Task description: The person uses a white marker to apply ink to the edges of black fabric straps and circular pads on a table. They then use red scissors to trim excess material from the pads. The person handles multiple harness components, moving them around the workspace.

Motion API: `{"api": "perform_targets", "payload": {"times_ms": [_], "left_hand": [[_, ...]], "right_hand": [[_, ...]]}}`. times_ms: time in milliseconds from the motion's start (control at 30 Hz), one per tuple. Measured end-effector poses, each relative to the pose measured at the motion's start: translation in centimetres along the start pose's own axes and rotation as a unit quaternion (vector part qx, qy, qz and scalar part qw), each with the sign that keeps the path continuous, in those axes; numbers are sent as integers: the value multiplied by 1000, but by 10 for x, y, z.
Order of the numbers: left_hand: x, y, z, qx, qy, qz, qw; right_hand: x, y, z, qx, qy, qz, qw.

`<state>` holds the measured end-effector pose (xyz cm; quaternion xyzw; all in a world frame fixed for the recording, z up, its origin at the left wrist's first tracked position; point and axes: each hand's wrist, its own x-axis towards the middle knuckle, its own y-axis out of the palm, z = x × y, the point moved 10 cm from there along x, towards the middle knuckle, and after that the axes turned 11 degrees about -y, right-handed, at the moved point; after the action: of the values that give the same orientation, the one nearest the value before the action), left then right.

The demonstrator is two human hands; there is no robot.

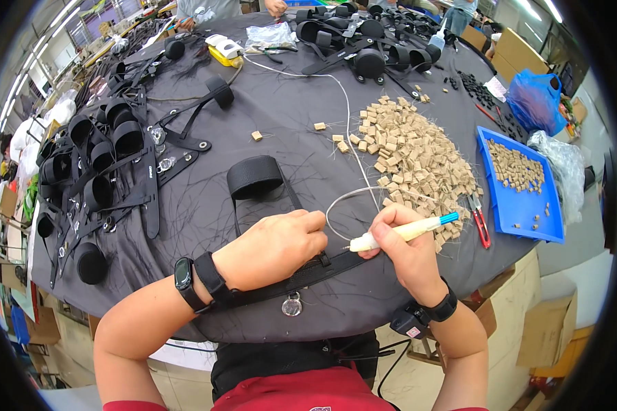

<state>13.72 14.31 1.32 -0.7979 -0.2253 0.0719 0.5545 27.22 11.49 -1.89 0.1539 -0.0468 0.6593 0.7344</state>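
Observation:
My right hand point(410, 250) is closed round a cream pen-shaped tool point(408, 233) with a blue end and a thin metal tip pointing left. That tip is close to a black strap point(336, 269) lying across the front of the table. My left hand point(274, 248) is curled over the same strap, its fingertips hidden beneath the knuckles. Just beyond it stands a wide black loop point(255, 177) with narrow bands running toward my fingers. A clear round buckle or ring point(291, 305) lies on the cloth below the strap.
A heap of small tan tagged pieces point(411, 151) lies beyond my right hand. Red-handled snips point(483, 229) rest beside a blue tray point(521, 222). Black strap assemblies point(103, 157) crowd the left; more point(370, 51) lie far back. A pale cord point(346, 116) crosses from a power strip point(224, 48).

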Motion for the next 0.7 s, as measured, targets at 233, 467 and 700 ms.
{"api": "perform_targets", "payload": {"times_ms": [233,467,700], "left_hand": [[2,-3,2,-26,15,-30,999],[3,1,13,-87,-14,-20,996],[5,-1,17,-107,-28,-23,994]], "right_hand": [[1,10,-3,-100,-26,86,991],[4,17,-5,-162,-28,121,979],[4,17,-13,-146,-4,123,982]]}}
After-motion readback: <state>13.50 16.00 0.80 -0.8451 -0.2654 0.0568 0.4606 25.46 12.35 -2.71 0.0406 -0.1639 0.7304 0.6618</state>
